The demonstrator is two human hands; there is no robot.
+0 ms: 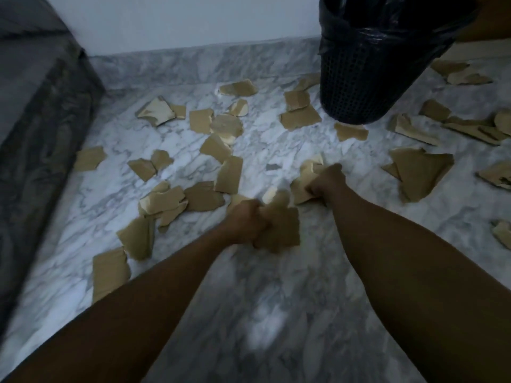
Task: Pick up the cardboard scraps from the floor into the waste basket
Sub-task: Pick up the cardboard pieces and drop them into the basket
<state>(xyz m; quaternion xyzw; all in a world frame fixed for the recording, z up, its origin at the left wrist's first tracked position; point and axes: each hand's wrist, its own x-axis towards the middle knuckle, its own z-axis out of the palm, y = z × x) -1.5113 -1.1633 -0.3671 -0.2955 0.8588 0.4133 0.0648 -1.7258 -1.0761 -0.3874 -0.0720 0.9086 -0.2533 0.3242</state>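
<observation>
Several torn brown cardboard scraps [228,174] lie scattered over the white marble floor [276,313]. My left hand [244,222] grips a bunch of cardboard scraps [282,229] just above the floor, near the middle of the view. A little further out, my right hand [327,179] holds another bunch of scraps [302,181]. The black perforated waste basket [367,78], lined with a black plastic bag, stands at the far right, well beyond both hands.
A dark grey mattress or sofa edge [36,120] runs along the left side. A white wall with a marble skirting [193,62] closes the far side. More scraps lie right of the basket [459,73] and at the right edge [423,172].
</observation>
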